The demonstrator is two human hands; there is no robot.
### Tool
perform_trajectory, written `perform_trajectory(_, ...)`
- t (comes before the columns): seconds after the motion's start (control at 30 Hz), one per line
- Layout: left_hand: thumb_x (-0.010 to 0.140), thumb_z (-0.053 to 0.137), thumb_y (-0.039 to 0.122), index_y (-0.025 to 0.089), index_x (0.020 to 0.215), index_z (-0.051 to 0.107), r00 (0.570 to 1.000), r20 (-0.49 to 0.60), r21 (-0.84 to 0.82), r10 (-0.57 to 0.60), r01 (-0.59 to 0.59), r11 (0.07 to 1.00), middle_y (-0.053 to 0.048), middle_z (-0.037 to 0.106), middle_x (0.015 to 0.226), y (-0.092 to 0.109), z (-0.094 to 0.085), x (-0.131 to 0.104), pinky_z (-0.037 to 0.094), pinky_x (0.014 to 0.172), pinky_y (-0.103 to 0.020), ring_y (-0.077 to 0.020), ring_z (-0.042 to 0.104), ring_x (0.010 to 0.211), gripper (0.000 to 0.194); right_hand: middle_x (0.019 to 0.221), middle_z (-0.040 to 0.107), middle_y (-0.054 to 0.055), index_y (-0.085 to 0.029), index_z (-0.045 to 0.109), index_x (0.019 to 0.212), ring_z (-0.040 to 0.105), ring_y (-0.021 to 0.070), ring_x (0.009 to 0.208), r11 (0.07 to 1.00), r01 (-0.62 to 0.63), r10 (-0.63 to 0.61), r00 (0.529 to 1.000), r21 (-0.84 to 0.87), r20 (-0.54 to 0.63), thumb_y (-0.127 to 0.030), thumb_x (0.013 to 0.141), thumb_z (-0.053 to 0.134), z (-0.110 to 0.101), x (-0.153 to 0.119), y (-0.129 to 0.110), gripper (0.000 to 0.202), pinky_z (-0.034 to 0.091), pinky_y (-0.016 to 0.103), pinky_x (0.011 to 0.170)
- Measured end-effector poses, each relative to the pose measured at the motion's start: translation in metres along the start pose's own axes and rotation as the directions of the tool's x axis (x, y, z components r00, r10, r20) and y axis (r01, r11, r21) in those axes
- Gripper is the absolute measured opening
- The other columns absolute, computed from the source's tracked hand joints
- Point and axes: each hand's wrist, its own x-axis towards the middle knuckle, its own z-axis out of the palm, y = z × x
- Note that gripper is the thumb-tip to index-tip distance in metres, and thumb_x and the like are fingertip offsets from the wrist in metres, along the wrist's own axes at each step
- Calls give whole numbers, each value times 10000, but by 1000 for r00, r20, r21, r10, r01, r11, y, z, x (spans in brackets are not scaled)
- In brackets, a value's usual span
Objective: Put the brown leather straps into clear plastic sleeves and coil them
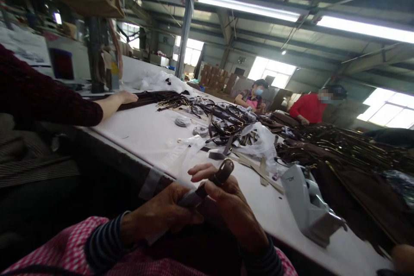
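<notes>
Both hands are closed on a dark brown strap (197, 194) in front of my body, at the table's near edge. My left hand (158, 215) grips its lower part, where a paler flat piece shows by the fingers. My right hand (231, 202) pinches the upper part between thumb and fingers. The strap's far end bends into a loop with a gold-coloured metal edge (227, 164). The strap's lower end is hidden by my left hand.
A tape dispenser (313, 211) stands to the right on the white table (142, 133). Straps and hardware (226, 125) lie tangled ahead, beside clear plastic (258, 142). Brown bags (349, 198) are piled at right. A co-worker's arm (113, 105) reaches in from the left; two people work across the table.
</notes>
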Motion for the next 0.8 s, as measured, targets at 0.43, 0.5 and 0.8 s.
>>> perform_trajectory(0.43, 760, 810, 395, 179, 642, 560, 997, -60, 8, -40, 40, 999, 76, 478, 482, -11, -1, -1, 255, 425, -200, -68, 379, 427, 351, 750, 600, 20, -149, 759, 884, 449, 127, 651, 991, -97, 106, 989, 89, -102, -365, 895, 746, -15, -4, -2, 217, 369, 249, 600)
perform_trajectory(0.5, 722, 831, 358, 171, 669, 595, 997, -45, -20, -59, 58, 998, 74, 497, 501, -10, -3, -1, 272, 437, -200, -70, 396, 442, 306, 742, 604, 26, -149, 753, 870, 457, 136, 649, 988, -116, 121, 992, 102, -43, -353, 859, 767, -12, -6, -9, 204, 358, 258, 588)
perform_trajectory(0.8, 708, 850, 306, 167, 732, 634, 997, 11, -11, -79, 79, 997, 67, 547, 590, 2, 7, -11, 295, 494, -208, -84, 428, 535, 258, 735, 635, 42, -123, 775, 961, 485, 120, 543, 982, -186, 178, 971, 38, 157, -352, 843, 777, -27, -25, -29, 257, 324, 254, 499)
